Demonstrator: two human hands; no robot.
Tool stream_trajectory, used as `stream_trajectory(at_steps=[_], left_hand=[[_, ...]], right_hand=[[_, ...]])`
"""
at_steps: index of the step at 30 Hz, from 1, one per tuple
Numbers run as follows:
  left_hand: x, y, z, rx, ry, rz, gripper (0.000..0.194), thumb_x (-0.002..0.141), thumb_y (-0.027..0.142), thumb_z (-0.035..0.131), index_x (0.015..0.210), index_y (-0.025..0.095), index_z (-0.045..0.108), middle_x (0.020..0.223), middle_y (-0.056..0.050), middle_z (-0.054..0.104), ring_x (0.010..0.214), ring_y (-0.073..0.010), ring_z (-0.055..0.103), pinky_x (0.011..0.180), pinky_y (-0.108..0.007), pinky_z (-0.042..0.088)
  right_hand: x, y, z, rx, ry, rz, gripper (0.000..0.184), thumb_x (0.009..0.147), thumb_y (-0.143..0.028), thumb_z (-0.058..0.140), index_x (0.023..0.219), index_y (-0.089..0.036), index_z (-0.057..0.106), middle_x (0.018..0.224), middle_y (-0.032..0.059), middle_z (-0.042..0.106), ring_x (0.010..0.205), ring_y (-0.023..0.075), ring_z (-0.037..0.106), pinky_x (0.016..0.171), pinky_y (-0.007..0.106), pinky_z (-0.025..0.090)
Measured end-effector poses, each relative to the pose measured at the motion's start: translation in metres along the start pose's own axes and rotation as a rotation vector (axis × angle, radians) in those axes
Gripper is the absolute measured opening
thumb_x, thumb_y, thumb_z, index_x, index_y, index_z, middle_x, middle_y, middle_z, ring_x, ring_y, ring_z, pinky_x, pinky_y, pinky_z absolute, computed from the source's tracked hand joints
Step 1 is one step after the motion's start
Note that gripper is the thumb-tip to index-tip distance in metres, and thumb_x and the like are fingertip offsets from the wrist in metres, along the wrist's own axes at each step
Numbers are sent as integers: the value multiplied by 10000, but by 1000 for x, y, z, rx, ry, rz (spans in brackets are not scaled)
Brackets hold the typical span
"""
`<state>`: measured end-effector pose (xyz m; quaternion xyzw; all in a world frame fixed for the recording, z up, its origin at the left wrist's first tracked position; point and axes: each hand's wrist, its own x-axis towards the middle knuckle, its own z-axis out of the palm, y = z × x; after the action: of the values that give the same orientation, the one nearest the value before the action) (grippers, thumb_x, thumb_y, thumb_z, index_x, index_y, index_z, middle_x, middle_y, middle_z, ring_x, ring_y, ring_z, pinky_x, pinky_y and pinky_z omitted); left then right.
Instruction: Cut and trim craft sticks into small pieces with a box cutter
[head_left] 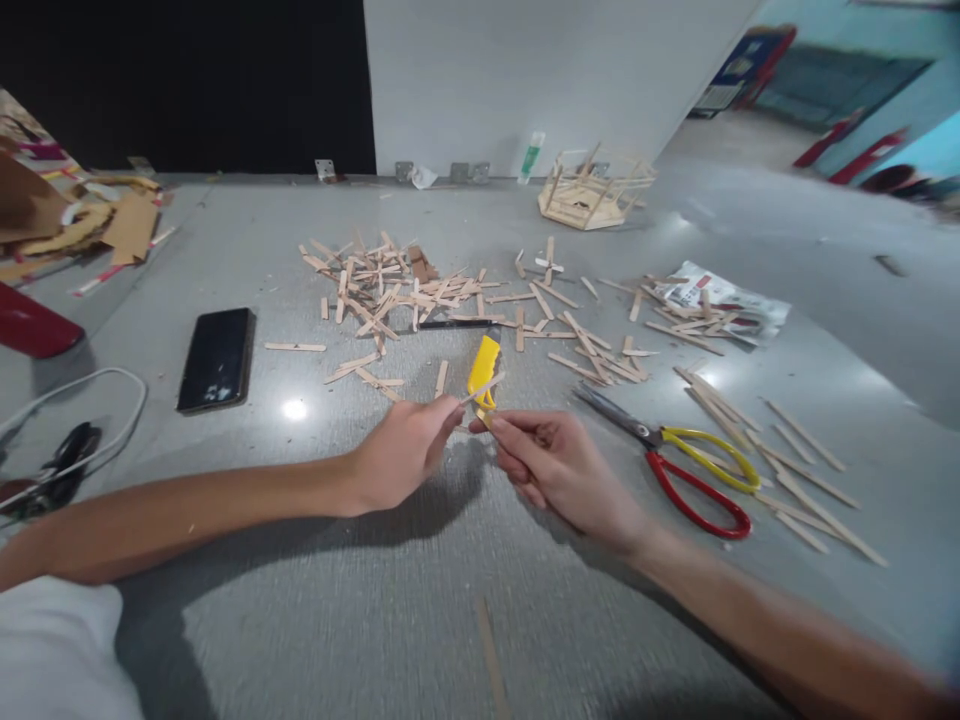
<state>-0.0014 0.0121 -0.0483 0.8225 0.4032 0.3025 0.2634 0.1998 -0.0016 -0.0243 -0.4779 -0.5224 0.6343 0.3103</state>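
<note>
Wooden stick [486,387] juts from the pinching left hand [405,450], near the yellow cutter [484,364] beyond; I cannot tell whether the curled right hand [551,460], just beside, grips anything.

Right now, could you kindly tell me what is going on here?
Someone is working over a grey table. The left hand has a thin stick in its grip; the right hand pinches what looks like a short piece close by. A yellow-handled tool lies just beyond the hands, and scissors lie by the right forearm. Loose sticks are scattered farther back, and a small stick frame stands beyond them.
</note>
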Motion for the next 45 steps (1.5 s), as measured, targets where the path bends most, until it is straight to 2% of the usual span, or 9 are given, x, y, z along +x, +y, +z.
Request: stream_trajectory(at_steps=[6, 9, 14, 17, 25, 30, 38, 42, 45], left_hand=[[-1, 4, -2, 27, -153, 38, 236, 1013, 176, 386, 920, 139, 600, 609, 29, 566, 463, -79, 465, 485, -193, 366], [-3, 1, 2, 87, -126, 26, 236, 1015, 172, 376, 934, 143, 596, 641, 11, 600, 489, -94, 510, 501, -205, 386], [-5, -4, 5, 130, 32, 27, 255, 1033, 201, 339, 906, 171, 557, 617, 27, 570, 484, -94, 491, 499, -207, 367], [-3, -3, 1, 95, 35, 51, 255, 1040, 219, 344, 877, 174, 534, 603, 40, 545, 466, -84, 447, 488, -203, 349], [1, 2, -7, 62, -119, 100, 198, 1005, 138, 399, 935, 150, 584, 703, -8, 651, 543, -99, 567, 545, -207, 415], [-4, -1, 0, 111, -39, 62, 225, 1018, 164, 357, 954, 156, 572, 708, -10, 649, 549, -107, 565, 546, -217, 424], [-8, 5, 9, -37, -88, -3, 254, 1051, 241, 333, 869, 180, 500, 639, 45, 516, 512, -82, 437, 512, -203, 359], [-8, 0, 6, 31, -60, 113, 252, 1062, 233, 302, 923, 175, 504, 684, 32, 546, 532, -85, 461, 535, -203, 385], [-9, -4, 2, 247, -21, 280, 217, 1047, 176, 299, 969, 169, 501, 680, 32, 547, 519, -94, 465, 517, -211, 366]], right_hand=[[28, -16, -66, -181, -503, 90, 451, 900, -538, 670, 983, -101, 751, 439, -106, 403, 334, 30, 270, 329, 181, 174], [28, -16, -63, -172, -430, 82, 466, 890, -549, 677, 1004, -102, 746, 452, -109, 397, 338, 29, 256, 320, 180, 153], [6, -2, -8, -86, -68, -25, 539, 863, -635, 665, 1018, -123, 726, 503, -97, 404, 355, 39, 313, 339, 198, 231], [0, 1, 3, -67, 39, -45, 523, 883, -628, 642, 1027, -130, 710, 507, -95, 414, 353, 42, 315, 342, 206, 246], [19, -22, -59, -176, -338, 104, 454, 864, -516, 721, 1087, -124, 674, 422, -112, 449, 320, 35, 268, 315, 177, 154], [11, -13, -33, -57, -295, 118, 497, 806, -607, 743, 938, -134, 667, 437, -136, 351, 343, 24, 231, 323, 170, 143], [-14, 28, 34, 237, 68, 1, 454, 908, -647, 595, 783, -227, 475, 485, -135, 294, 337, 33, 221, 323, 174, 186], [-11, 19, 22, 127, 32, -37, 461, 909, -660, 581, 790, -222, 504, 478, -127, 302, 348, 46, 236, 325, 189, 190], [-2, -3, -13, -26, -187, -37, 471, 911, -648, 590, 775, -199, 548, 467, -127, 278, 374, 40, 205, 349, 185, 177]])
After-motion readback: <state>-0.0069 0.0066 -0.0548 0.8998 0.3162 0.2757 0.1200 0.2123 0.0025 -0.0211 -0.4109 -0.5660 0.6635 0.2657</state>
